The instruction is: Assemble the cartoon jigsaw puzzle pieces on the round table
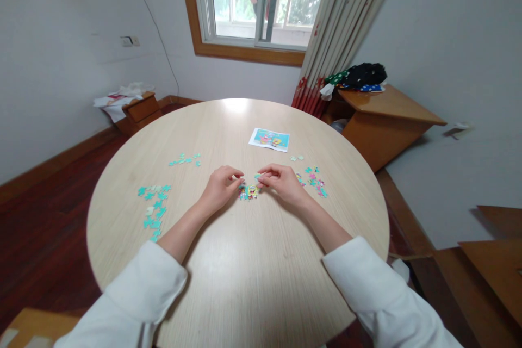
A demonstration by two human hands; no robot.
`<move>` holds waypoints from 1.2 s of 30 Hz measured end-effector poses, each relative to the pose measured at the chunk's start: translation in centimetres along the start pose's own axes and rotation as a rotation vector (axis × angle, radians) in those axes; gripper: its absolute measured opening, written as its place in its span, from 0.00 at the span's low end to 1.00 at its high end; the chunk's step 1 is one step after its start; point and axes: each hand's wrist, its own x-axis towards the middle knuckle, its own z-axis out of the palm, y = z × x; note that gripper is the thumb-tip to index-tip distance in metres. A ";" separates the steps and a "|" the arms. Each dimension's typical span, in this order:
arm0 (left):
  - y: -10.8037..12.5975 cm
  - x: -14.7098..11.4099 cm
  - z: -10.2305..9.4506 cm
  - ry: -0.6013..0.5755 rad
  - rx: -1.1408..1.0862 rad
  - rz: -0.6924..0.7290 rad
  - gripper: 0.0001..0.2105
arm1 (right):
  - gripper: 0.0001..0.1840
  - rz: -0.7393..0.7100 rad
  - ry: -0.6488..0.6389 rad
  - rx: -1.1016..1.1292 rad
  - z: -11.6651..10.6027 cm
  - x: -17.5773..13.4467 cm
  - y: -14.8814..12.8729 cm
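A small joined patch of jigsaw puzzle (252, 192), with a yellow cartoon figure on it, lies flat near the middle of the table. My left hand (220, 187) is at its left edge, thumb and forefinger closed together; what they hold, if anything, is too small to make out. On the other side, my right hand (282, 184) pinches a small greenish puzzle piece (257, 176) at the patch's upper right. Just beyond my right hand lie several loose pink, teal and yellow pieces (312, 176).
A printed reference picture (269, 140) lies on the round wooden table (228, 283) beyond my hands. Teal pieces (155, 209) are spread at the left, with more pieces (185, 160) farther back. Two pale pieces (297, 158) lie right of centre. Behind stands a cabinet (387, 103) with cloths.
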 end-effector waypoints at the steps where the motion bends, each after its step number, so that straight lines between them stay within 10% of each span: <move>1: 0.1 0.0 0.0 -0.004 -0.001 0.028 0.03 | 0.12 0.020 -0.015 0.017 0.2 -0.1 -0.1; 36: 0.7 -0.1 -0.2 -0.030 0.026 0.125 0.04 | 0.15 0.105 -0.043 0.141 0.9 -0.1 -0.1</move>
